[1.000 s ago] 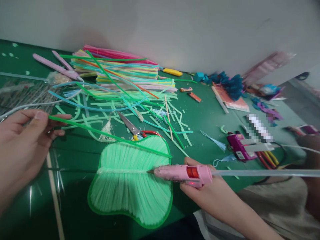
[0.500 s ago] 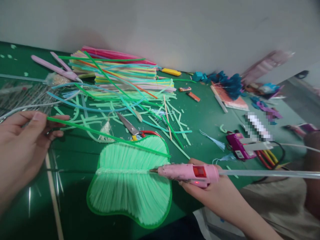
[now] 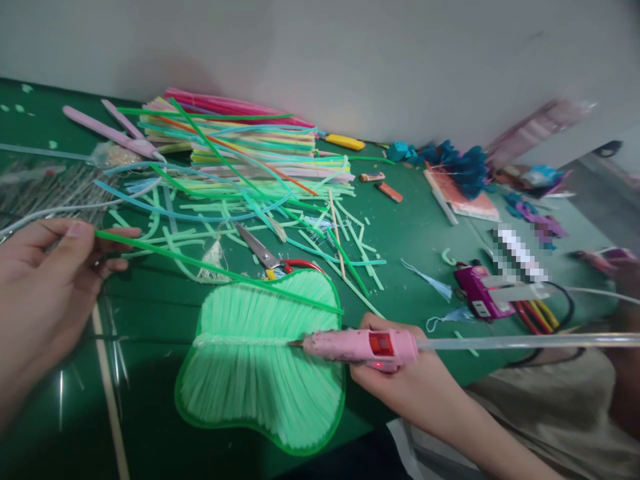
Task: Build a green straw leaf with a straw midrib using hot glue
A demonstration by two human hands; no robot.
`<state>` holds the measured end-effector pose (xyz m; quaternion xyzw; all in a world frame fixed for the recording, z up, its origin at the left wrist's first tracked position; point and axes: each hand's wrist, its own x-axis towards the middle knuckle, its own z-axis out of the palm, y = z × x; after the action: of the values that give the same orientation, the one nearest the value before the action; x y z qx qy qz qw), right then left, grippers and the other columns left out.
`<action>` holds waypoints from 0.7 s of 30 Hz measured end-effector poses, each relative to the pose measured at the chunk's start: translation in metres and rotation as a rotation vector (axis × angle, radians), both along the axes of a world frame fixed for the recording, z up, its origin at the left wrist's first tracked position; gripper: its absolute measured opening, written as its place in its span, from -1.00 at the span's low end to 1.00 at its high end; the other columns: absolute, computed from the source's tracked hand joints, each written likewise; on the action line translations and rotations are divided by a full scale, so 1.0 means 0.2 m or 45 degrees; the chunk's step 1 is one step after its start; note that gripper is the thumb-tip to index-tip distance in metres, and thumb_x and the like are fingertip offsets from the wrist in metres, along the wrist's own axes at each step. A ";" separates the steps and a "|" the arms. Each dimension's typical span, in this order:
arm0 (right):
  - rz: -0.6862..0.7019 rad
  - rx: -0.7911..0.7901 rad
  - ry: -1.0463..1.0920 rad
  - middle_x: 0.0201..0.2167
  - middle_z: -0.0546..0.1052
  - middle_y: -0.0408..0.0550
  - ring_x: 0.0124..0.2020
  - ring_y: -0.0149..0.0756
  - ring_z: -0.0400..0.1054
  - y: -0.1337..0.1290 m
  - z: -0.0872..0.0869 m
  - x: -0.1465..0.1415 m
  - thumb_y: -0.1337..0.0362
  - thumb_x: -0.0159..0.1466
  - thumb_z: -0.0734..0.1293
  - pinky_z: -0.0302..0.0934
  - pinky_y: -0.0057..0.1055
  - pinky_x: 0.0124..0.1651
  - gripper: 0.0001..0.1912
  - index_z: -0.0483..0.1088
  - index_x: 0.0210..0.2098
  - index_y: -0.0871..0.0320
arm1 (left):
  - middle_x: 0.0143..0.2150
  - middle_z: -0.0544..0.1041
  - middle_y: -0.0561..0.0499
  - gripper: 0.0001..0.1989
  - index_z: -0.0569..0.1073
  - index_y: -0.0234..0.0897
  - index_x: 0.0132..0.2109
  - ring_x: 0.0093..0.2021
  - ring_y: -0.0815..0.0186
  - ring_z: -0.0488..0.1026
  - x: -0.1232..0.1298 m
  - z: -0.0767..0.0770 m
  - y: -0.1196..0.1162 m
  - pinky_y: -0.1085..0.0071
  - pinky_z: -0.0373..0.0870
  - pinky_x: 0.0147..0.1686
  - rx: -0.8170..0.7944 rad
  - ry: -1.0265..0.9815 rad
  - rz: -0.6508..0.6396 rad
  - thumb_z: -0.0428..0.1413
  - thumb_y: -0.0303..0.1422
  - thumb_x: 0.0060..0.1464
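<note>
Between thumb and fingers, my left hand (image 3: 60, 280) pinches one end of a green pipe cleaner (image 3: 215, 270). Its far end reaches over the upper right part of a pale green leaf-shaped piece (image 3: 260, 387) with a darker green rim. My right hand (image 3: 400, 373) is wrapped round a pink hot glue gun (image 3: 360, 347), with a clear glue stick (image 3: 500, 341) sticking out of its back. The nozzle points left along the pale middle line of the leaf-shaped piece. A thin dark stem runs left from that piece.
Red-handled scissors (image 3: 263, 250) lie just behind the leaf-shaped piece. Bundles of coloured pipe cleaners (image 3: 255, 150) and loose cuttings are spread further back. A purple power strip (image 3: 480, 293) stands at right, near another person's arm (image 3: 625, 360). A wooden stick (image 3: 109, 387) lies at left.
My right hand has moved the glue gun slightly left along the middle line of the leaf-shaped piece. My left hand keeps holding the pipe cleaner almost still.
</note>
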<state>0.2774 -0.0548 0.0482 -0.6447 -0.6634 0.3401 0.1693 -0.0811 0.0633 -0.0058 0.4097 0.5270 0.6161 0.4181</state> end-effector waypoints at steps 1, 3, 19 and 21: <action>-0.002 0.000 -0.005 -0.66 0.11 -0.33 -0.65 -0.50 -0.02 0.00 0.00 0.00 0.42 0.00 0.22 -0.14 -0.49 -0.62 -0.76 0.01 -0.57 0.05 | -0.27 0.60 -0.02 -0.90 0.48 -0.25 -0.28 -0.30 0.32 0.54 0.00 0.00 0.00 0.52 0.48 -0.36 0.002 0.000 0.003 0.25 -0.36 0.09; -0.016 -0.007 -0.001 -0.66 0.11 -0.33 -0.65 -0.50 -0.02 -0.01 -0.01 0.00 0.41 0.01 0.21 -0.14 -0.49 -0.62 -0.78 0.02 -0.57 0.05 | -0.28 0.60 -0.02 -0.90 0.48 -0.25 -0.28 -0.30 0.32 0.54 0.01 0.00 0.00 0.51 0.48 -0.36 0.004 -0.002 0.011 0.25 -0.36 0.09; -0.034 -0.057 -0.156 -0.64 0.13 -0.29 -0.64 -0.45 0.02 -0.02 0.00 0.01 0.35 0.00 0.17 -0.12 -0.45 -0.58 -0.84 0.01 -0.55 0.04 | -0.21 0.52 0.06 -0.85 0.40 -0.25 -0.26 -0.07 0.33 0.51 0.05 0.03 -0.05 0.31 0.34 -0.37 -0.041 0.144 -0.022 0.13 -0.28 0.25; -0.033 -0.060 -0.158 -0.64 0.13 -0.29 -0.64 -0.46 0.01 -0.02 0.00 0.01 0.35 0.00 0.17 -0.13 -0.45 -0.58 -0.84 0.01 -0.55 0.04 | -0.14 0.47 0.04 -0.77 0.36 -0.28 -0.24 0.17 0.15 0.39 0.06 0.05 -0.07 0.24 0.27 -0.39 -0.090 0.212 -0.051 0.05 -0.21 0.32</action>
<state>0.2803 -0.0580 0.0476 -0.6768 -0.6560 0.3127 0.1172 -0.0688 0.0499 0.0040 0.4551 0.5730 0.5524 0.3993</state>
